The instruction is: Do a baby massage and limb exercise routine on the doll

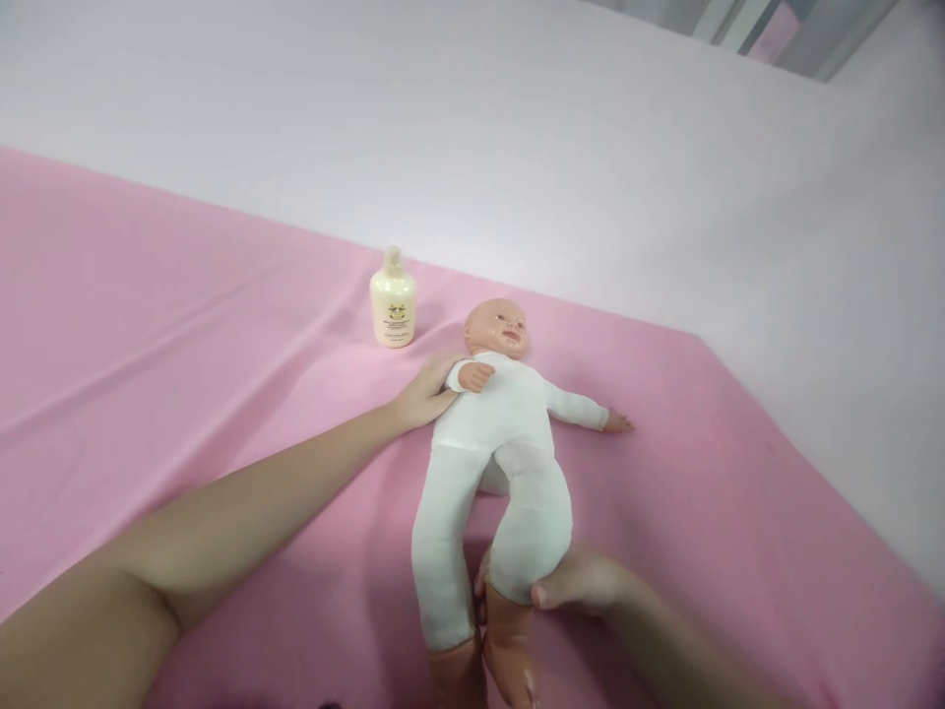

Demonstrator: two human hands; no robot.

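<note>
Left hand (pixel 426 392) first: fingers stretched out and tucked in against the doll (pixel 496 443) at its shoulder, just under the small bent arm that folds across the chest. The fingertips disappear behind the white cloth body, so whether they curl under it or only press against it cannot be told. The forearm runs long and low across the pink sheet (pixel 184 325) from the bottom left corner.

Right hand (pixel 580 581) now: fingers closed around the doll's lower leg, where the white cloth ends and the bare plastic foot begins. The thumb shows on the near side, nail up, and the other fingers wrap behind the calf, out of sight. A firm, narrow hold.

The doll lies on its back in the middle of the sheet, head away from the camera, face up, one arm flung out flat to the right with its hand resting on the sheet. Both legs point toward the camera, close together, feet at the bottom edge of view.

Just beside the head, to the left and a little farther back, stands a cream lotion bottle (pixel 393 298), upright, cap on, not touching the doll.

Open pink sheet spreads wide on the left and on the right. The sheet's far edge meets a pale wall (pixel 517 138) behind the bottle and head.
</note>
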